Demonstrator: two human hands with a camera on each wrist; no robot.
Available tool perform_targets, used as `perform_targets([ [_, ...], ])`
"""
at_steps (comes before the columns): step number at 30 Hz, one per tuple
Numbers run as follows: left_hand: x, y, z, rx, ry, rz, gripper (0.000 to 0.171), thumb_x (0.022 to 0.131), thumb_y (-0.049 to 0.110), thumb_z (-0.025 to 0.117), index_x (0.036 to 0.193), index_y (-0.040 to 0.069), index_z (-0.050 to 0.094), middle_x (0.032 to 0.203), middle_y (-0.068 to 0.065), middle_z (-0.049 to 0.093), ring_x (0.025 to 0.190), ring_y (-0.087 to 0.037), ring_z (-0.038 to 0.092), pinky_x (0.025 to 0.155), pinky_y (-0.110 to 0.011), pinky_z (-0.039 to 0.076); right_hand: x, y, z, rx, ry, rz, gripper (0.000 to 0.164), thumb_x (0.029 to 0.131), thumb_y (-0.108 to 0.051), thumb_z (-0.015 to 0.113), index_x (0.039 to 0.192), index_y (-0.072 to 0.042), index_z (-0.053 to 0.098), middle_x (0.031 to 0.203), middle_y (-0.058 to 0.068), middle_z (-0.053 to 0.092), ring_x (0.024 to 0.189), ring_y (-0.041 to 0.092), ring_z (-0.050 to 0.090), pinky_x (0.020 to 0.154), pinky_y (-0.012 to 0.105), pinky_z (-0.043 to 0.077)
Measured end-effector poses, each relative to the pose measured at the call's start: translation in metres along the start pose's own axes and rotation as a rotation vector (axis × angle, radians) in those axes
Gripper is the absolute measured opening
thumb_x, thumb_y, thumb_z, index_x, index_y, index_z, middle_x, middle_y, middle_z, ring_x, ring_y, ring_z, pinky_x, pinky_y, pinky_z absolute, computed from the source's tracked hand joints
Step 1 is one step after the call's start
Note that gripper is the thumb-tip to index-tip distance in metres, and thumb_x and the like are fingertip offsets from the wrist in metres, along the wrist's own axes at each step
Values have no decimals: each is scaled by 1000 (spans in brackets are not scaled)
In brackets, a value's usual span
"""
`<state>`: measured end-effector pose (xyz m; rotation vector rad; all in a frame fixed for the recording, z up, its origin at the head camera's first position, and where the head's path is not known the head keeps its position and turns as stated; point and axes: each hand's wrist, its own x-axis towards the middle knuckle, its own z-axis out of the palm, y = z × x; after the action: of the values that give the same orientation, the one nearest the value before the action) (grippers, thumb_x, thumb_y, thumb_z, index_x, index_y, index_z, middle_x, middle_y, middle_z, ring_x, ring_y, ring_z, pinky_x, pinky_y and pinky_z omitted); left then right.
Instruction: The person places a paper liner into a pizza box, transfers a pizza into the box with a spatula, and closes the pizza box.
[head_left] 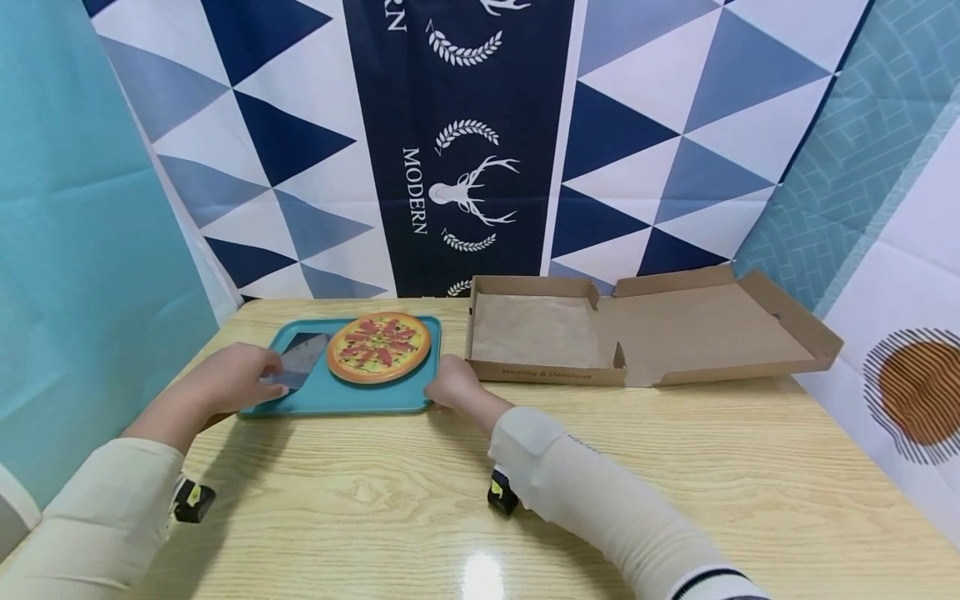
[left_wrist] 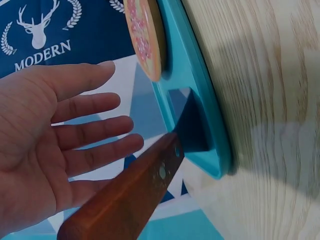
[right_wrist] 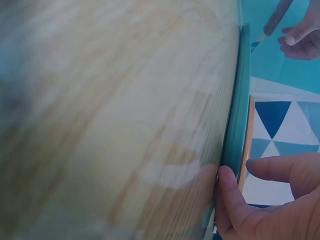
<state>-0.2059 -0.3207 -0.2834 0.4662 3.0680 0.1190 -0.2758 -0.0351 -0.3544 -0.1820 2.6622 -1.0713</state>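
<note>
A teal tray [head_left: 352, 403] lies on the table with a pizza [head_left: 378, 347] on it. Left of the pizza rests the metal blade of a spatula [head_left: 303, 360]; its brown wooden handle [left_wrist: 127, 192] juts out over the tray's end. My left hand [head_left: 238, 377] hovers over that handle, fingers spread and apart from it in the left wrist view. At the tray's right front corner is my right hand [head_left: 461, 385]. In the right wrist view its thumb and fingertips [right_wrist: 229, 180] pinch the tray's rim from both sides.
An open cardboard pizza box [head_left: 547, 372] stands right of the tray, its lid [head_left: 705, 325] folded out to the right. Wood-grain table [head_left: 375, 483] stretches in front. Patterned cloth [head_left: 465, 100] hangs behind, and a teal cloth [head_left: 90, 250] borders the left side.
</note>
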Motion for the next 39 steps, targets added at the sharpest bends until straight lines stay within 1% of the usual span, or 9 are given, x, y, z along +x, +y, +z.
perform_targets([
  [4,-1,-6,-2,7,-56,-40,35,86,24,74,103,-6,67,97,-19,67,90,-37,64,78,-51,51,2,-2,2,-4,7,6,16,86,2,66,99,3,58,76,11,57,52,15,53,47,25,43],
  [8,-2,-12,-3,0,-150,-110,56,85,31,76,114,-14,59,107,-27,63,96,-41,61,80,-52,50,4,-2,3,8,13,19,21,84,4,67,103,3,58,76,10,58,50,14,55,46,23,43],
  [11,-5,-17,-5,-64,-248,-169,56,85,34,75,107,-13,55,98,-22,60,86,-34,58,74,-45,47,5,-3,4,11,14,31,25,81,5,69,103,4,59,71,10,61,48,13,55,45,22,42],
  [15,-8,-22,-6,-173,-373,-240,41,87,33,72,88,0,48,76,-9,46,64,-20,43,63,-35,36,6,-3,5,32,13,37,27,78,7,71,102,5,58,68,11,61,47,14,56,44,22,42],
  [21,-15,-25,-6,-310,-494,-356,43,91,34,68,90,-3,47,60,-2,38,49,-13,29,50,-29,29,5,-3,6,50,27,33,31,77,8,70,106,6,58,70,11,60,47,14,57,43,22,43],
  [26,-21,-26,-5,-453,-538,-436,36,94,27,64,93,-2,43,51,1,31,48,-13,22,46,-29,28,3,-2,7,40,40,24,30,77,7,71,104,6,57,71,12,59,48,14,57,44,23,43],
  [31,-23,-34,-6,-528,-552,-442,20,98,12,54,102,-4,43,64,-6,39,51,-15,31,48,-30,35,3,-1,7,30,48,9,28,76,7,73,100,6,58,68,11,60,47,15,56,45,23,42],
  [35,-22,-41,-7,-497,-550,-415,11,97,4,51,91,-4,47,73,-12,45,54,-16,44,50,-28,39,4,-1,7,36,49,17,28,76,7,73,100,7,58,69,11,59,46,14,57,45,22,44],
  [39,-20,-47,-9,-426,-534,-387,8,93,1,51,93,-7,53,83,-17,54,61,-21,57,53,-30,48,4,-1,7,41,48,19,26,76,7,73,97,6,58,68,12,60,45,14,57,44,22,44],
])
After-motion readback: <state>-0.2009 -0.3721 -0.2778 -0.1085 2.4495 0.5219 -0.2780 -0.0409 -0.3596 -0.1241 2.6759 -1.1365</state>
